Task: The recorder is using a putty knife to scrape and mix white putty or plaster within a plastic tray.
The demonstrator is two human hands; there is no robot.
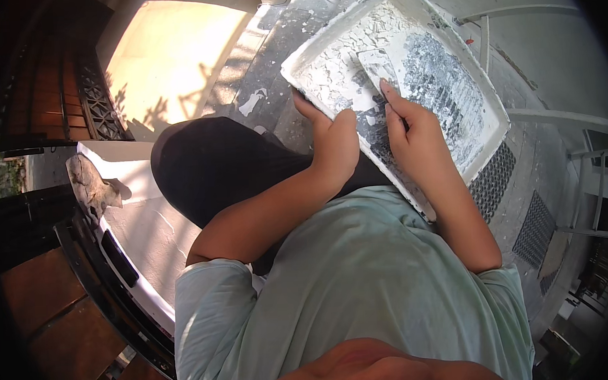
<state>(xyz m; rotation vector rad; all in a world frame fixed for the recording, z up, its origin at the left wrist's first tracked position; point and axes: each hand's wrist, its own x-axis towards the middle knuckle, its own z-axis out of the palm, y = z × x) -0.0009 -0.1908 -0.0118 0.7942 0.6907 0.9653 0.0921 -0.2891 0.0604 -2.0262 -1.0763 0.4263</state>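
Observation:
A rectangular tray (495, 95), coated with cracked, flaking white paint, lies tilted across my lap. My left hand (335, 139) grips its near-left rim, thumb on top and fingers underneath. In my right hand (408, 117) is a flat scraper (378, 66), its paint-smeared blade resting against or just above the tray's bottom; the handle is mostly hidden by my fingers. Dark grey patches (440, 82) show through the white coat to the right of the blade and near my right wrist.
Paint-spattered steps (271, 52) lie beyond the tray. A white railing (486, 41) stands at the right, with dark perforated mats (495, 180) on the floor. At the left are a white ledge (146, 224), a piece of driftwood or stone (89, 183) and dark metalwork with brown panels (67, 290).

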